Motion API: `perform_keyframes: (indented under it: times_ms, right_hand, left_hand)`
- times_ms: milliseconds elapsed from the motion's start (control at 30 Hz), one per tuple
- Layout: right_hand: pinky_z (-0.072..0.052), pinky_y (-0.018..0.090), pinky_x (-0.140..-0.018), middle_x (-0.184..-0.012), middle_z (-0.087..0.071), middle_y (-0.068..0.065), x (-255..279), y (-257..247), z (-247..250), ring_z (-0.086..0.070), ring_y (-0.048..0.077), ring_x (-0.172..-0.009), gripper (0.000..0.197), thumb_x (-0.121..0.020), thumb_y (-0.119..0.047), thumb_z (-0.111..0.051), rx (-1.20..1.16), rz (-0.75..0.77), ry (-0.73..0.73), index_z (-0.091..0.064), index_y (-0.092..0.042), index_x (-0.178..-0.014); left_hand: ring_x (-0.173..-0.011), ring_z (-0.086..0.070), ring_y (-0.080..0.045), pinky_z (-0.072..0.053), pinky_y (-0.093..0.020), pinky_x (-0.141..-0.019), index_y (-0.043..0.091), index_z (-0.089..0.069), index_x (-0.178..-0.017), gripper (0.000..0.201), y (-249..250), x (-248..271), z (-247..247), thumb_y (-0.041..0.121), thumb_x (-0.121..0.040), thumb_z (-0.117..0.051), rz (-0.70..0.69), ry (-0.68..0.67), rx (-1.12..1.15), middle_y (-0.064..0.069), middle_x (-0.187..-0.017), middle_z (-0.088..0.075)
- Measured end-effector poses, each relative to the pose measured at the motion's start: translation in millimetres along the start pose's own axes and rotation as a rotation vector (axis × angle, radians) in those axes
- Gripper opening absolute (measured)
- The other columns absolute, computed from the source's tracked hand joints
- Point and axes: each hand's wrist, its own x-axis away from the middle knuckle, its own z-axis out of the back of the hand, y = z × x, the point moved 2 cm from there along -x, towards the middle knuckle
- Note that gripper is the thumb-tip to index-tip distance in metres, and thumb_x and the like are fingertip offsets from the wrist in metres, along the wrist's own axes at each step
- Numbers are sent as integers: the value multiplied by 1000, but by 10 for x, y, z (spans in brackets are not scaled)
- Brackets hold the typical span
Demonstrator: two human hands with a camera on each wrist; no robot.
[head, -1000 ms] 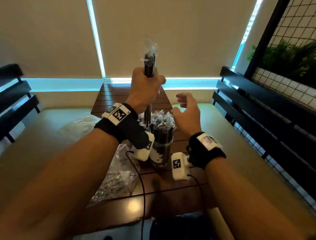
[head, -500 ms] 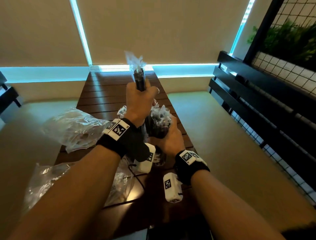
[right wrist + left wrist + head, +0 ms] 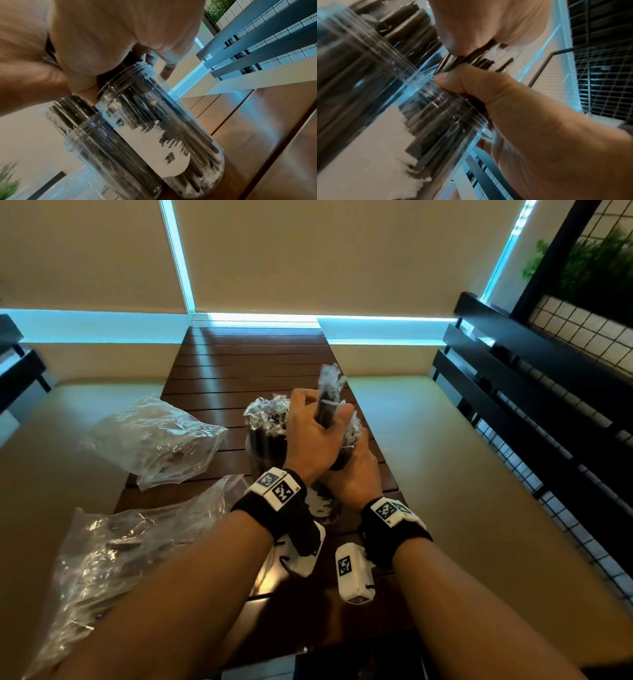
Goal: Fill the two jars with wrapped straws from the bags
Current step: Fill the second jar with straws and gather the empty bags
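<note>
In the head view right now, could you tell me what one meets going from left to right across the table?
Near plastic bag → far plastic bag → left jar of straws → left hand gripping a straw bundle → right hand on the right jar → black slatted bench.

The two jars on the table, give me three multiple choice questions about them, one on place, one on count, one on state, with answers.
1. Where do the jars stand?
A. Side by side on the wooden table
B. On the bench
C. Inside a bag

2. How many clear plastic bags lie on the left?
A. None
B. Two
C. Five

3. What is the left hand doing?
A. Hanging idle
B. Lying flat on the table
C. Gripping a bundle of straws

Answers: A, the right wrist view shows them side by side on the slats; B, two show in the head view; C, its fingers wrap the bundle.
</note>
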Motion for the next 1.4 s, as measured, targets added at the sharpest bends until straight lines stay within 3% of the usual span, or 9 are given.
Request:
perform_keyframes:
  times_ms: [100, 300, 467, 667, 800, 967, 1133, 1333, 1400]
  right_hand:
    - [-46, 23, -69, -98, -57, -11, 10, 21, 10, -62, 14, -90, 91, -68, -32, -87, -38, -9, -14, -29, -17, -138]
    - [-42, 18, -73, -109, -58, -6, 23, 14, -28, -52, 8, -93, 86, -64, -37, -87, -36, -21, 14, -34, -25, -131]
    - [-38, 11, -69, -106, -51, -11, 23, 28, -13, -50, 6, -95, 84, -67, -35, -86, -28, -2, 2, -34, -22, -132]
    - [-46, 20, -73, -116, -63, 1, -4, 68, -53, -60, 15, -96, 76, -65, -34, -88, -78, 27, 10, -35, -33, -119]
    - [-45, 14, -63, -100, -59, -3, -2, 101, -57, -59, 7, -82, 87, -66, -35, -87, -69, 37, -7, -32, -19, -131]
    - [-55, 26, -70, -111, -64, 4, -52, 153, -89, -66, 18, -93, 85, -59, -49, -84, -59, 67, -16, -26, -39, -120]
    - [-42, 11, -69, -115, -57, -1, -86, 184, -106, -58, 12, -95, 92, -63, -45, -86, -9, 85, -17, -31, -21, -133]
    - [-36, 2, -82, -129, -45, 1, -110, 115, -36, -45, 6, -109, 104, -55, -53, -87, 60, 107, 2, -36, -18, -138]
    - [-34, 21, -99, -144, -31, 6, -2, -41, 95, -33, 9, -125, 119, -56, -56, -86, 92, 167, 105, -21, -19, -150]
  left_hand:
    - [-94, -61, -24, -57, -37, -82, 38, -48, -83, 29, 85, 13, 6, 28, -82, -76, -40, -70, -42, -11, -111, -52]
    - [-85, -69, -14, -53, -15, -72, 26, -39, -133, 71, 630, -378, 199, 19, -77, -82, -229, -97, 13, -4, -122, -56]
    - [-83, -70, -11, -56, -29, -81, 10, -70, -116, 25, 723, -550, 120, 8, -93, -59, -420, -280, -329, -3, -100, -72]
    - [-84, -72, -26, -57, -43, -78, 6, -72, -115, 32, 264, -369, 155, 25, -97, -52, -481, -234, -438, -11, -96, -76]
    - [-110, -67, -25, -37, -51, -111, 10, -71, -115, 46, -46, -114, 120, 40, -103, -37, -406, -354, -558, -8, -119, -71]
    - [-152, -12, -17, 5, -51, -122, 16, -37, -150, 67, -105, -36, 113, 51, -100, -8, -343, -544, -784, 0, -159, -30]
    - [-152, -11, -20, -5, -36, -124, 9, -28, -153, 67, -108, -66, 141, 47, -100, -10, -300, -702, -805, -9, -161, -26]
    - [-150, -19, -26, -10, -41, -123, 6, -30, -152, 64, 15, -147, 151, 47, -104, -16, -252, -818, -871, -14, -158, -31]
    - [-152, -9, -23, -2, -43, -123, 8, -17, -156, 76, 144, -162, 224, 58, -99, -13, -210, -824, -806, -10, -163, -19]
